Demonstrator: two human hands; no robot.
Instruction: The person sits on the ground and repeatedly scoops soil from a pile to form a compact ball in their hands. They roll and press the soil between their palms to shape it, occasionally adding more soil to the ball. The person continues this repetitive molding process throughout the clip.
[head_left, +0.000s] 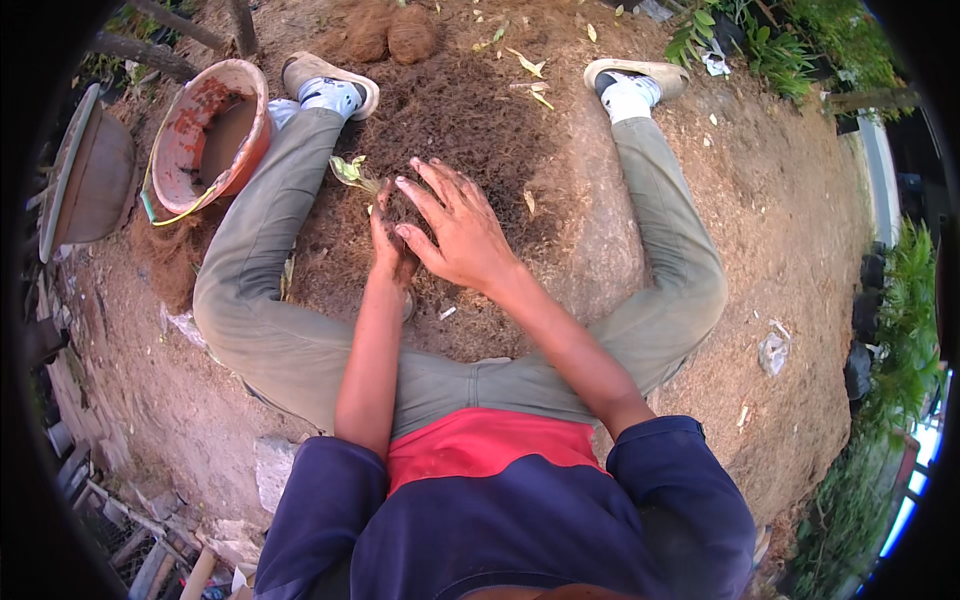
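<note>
Both my hands meet over a dark pile of soil and coir fibre on the ground between my legs. My left hand is cupped around a dark, soil-covered clump, from which a small plant with pale green leaves sticks out to the left. My right hand lies against the clump's right side, its fingers spread and soiled; whether it also grips the clump is hard to tell. Most of the clump is hidden between the palms.
An orange-red bucket with muddy water stands beside my left leg, near a large round pot. Fibrous husks lie beyond the pile. A crumpled plastic bag is at the right, a stone block at lower left.
</note>
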